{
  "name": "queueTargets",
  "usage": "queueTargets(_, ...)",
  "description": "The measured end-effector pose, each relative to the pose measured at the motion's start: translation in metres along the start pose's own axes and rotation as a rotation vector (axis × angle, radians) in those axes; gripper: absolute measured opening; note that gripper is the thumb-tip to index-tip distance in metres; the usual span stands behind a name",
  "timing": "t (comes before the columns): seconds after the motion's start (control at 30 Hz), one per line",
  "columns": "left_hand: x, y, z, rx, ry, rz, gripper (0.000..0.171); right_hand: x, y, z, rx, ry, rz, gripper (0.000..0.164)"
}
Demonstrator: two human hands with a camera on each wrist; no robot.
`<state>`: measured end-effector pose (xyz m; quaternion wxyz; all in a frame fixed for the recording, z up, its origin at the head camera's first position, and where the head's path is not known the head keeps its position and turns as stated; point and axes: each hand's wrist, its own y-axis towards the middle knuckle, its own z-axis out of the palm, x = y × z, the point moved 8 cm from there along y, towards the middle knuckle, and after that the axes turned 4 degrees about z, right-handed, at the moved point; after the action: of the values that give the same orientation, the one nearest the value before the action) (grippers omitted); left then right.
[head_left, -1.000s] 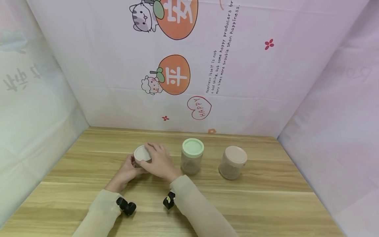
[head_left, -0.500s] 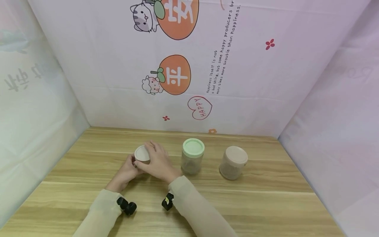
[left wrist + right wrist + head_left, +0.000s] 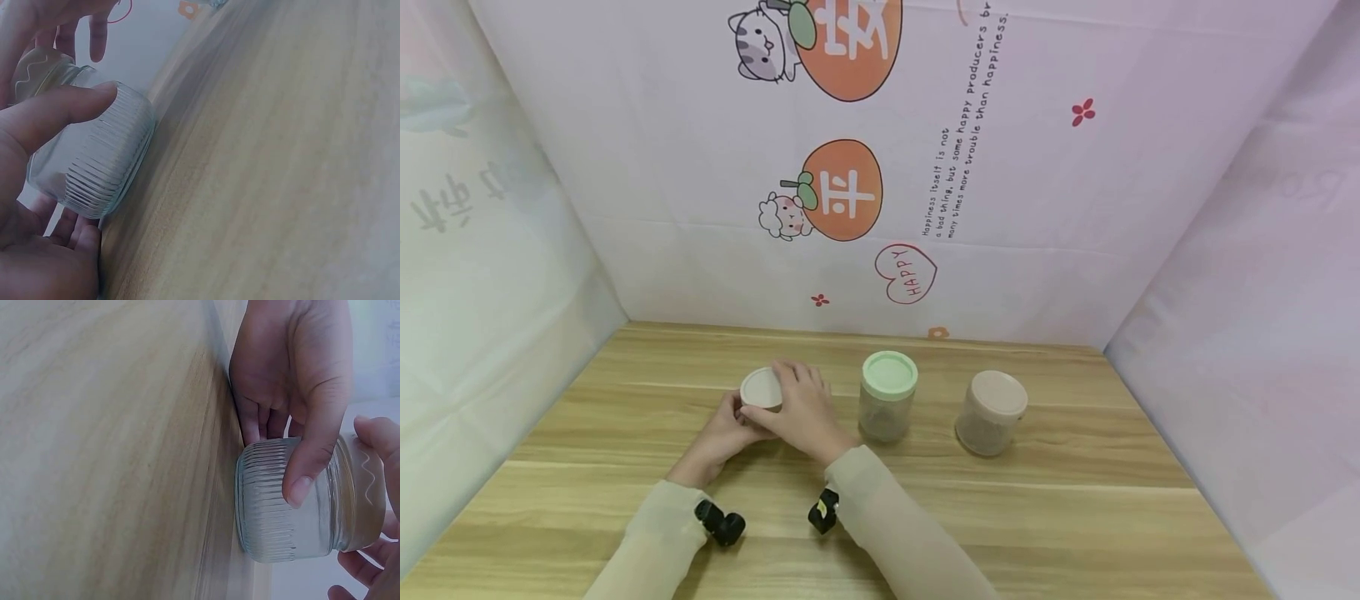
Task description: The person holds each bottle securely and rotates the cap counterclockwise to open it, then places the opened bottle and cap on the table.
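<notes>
A ribbed clear glass jar [image 3: 115, 134] with a whitish screw lid [image 3: 760, 388] stands on the left part of the wooden table. My left hand [image 3: 722, 439] grips the jar's body from the left, its thumb lying along the glass in both wrist views. Around the lid's rim curl the thumb and fingers of my right hand [image 3: 808, 417], covering the lid's right side in the head view. The right wrist view shows a wavy raised line on the lid's side [image 3: 367, 487]. The lid sits on the jar's mouth, and no contents show through the glass.
Right of the hands stands a clear jar with a green lid [image 3: 889, 375]. Farther right is another with a pinkish-beige lid [image 3: 997, 392]. Printed cloth [image 3: 1000, 283] hangs along the table's back edge, with cloth on both sides too.
My right hand's thumb has slid left along the lid's near rim, and its fingers have shifted slightly on the lid. My left hand and the jars have stayed in place.
</notes>
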<state>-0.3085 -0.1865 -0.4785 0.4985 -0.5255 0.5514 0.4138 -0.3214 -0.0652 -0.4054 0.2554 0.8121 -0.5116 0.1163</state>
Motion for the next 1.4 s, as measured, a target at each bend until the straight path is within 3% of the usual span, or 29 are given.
queueTargets(0.5,0.004,-0.001,-0.002,0.011,-0.004,-0.009,0.092,0.002,0.001,-0.002,-0.003,0.032,-0.007,0.078)
queueTargets(1.1,0.0,-0.001,-0.001,0.042,-0.011,0.011,0.103,0.011,-0.002,-0.018,-0.017,0.101,-0.039,0.075)
queueTargets(1.4,-0.006,0.001,0.001,0.05,-0.012,0.078,0.098,0.018,-0.008,-0.026,0.001,0.098,-0.081,0.075)
